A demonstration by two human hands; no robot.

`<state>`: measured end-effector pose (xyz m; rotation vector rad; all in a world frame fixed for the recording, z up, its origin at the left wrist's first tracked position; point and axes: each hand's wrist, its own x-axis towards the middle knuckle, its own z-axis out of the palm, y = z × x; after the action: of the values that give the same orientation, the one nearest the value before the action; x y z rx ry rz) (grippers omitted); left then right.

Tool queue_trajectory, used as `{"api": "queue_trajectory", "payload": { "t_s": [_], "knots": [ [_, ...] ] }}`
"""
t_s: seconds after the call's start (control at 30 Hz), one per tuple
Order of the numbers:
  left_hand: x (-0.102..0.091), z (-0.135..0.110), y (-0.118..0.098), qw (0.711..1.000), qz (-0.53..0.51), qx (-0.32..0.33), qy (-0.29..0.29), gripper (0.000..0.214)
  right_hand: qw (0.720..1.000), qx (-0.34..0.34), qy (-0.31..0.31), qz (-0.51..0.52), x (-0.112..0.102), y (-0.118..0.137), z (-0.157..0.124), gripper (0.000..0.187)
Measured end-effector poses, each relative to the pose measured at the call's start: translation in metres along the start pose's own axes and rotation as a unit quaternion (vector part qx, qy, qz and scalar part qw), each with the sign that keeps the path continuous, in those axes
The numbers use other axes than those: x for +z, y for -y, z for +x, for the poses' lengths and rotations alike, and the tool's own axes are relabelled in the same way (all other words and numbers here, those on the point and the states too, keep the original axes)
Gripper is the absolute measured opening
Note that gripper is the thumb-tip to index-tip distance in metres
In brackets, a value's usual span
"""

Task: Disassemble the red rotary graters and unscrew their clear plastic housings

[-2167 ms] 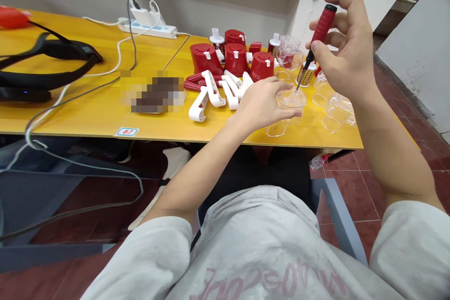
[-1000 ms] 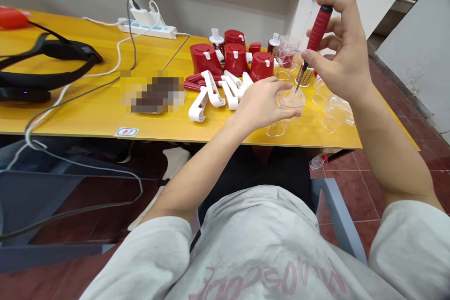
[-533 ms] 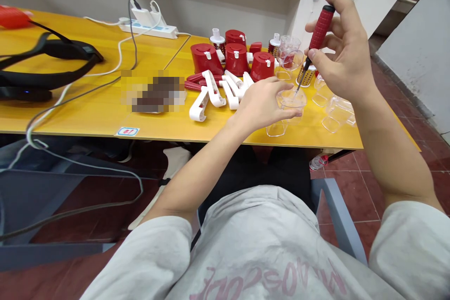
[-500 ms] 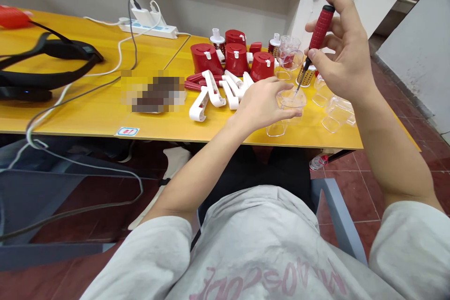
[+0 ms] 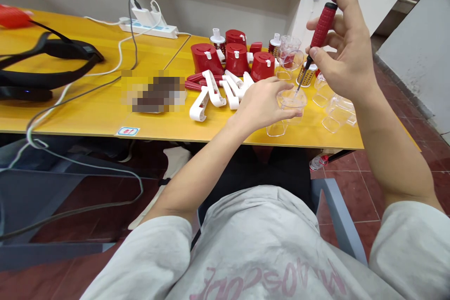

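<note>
My left hand (image 5: 263,103) is wrapped around a clear plastic housing (image 5: 285,113) that stands on the yellow table (image 5: 87,108) near its front edge. My right hand (image 5: 342,51) pinches a red-handled screwdriver (image 5: 320,33) between thumb and fingers. The screwdriver is nearly upright, and its thin shaft points down into the open top of the clear housing.
Behind the housing lie white handle parts (image 5: 214,93), red caps (image 5: 235,58), metal grater drums (image 5: 305,75) and more clear housings (image 5: 335,112). A black headset (image 5: 49,63), cables and a white power strip (image 5: 147,28) lie at the left. A blurred patch (image 5: 153,91) lies mid-table.
My right fingers have shifted on the screwdriver handle, which tilted slightly back and forth; its tip stays in the clear housing. The left hand has not moved.
</note>
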<state>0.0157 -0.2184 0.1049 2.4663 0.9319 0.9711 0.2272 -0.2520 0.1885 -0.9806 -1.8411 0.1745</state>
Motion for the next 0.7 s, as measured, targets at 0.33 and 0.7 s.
{"api": "queue_trajectory", "payload": {
  "t_s": [0.33,0.7],
  "knots": [
    [0.000,0.000,0.001,1.000,-0.002,0.003,-0.001,0.068,0.999,0.018,-0.004,-0.029,-0.002,0.004,0.000,0.081],
    [0.001,0.002,0.001,1.000,-0.003,0.007,0.004,0.073,0.998,-0.059,-0.016,-0.034,-0.012,-0.011,0.008,0.085]
  ]
}}
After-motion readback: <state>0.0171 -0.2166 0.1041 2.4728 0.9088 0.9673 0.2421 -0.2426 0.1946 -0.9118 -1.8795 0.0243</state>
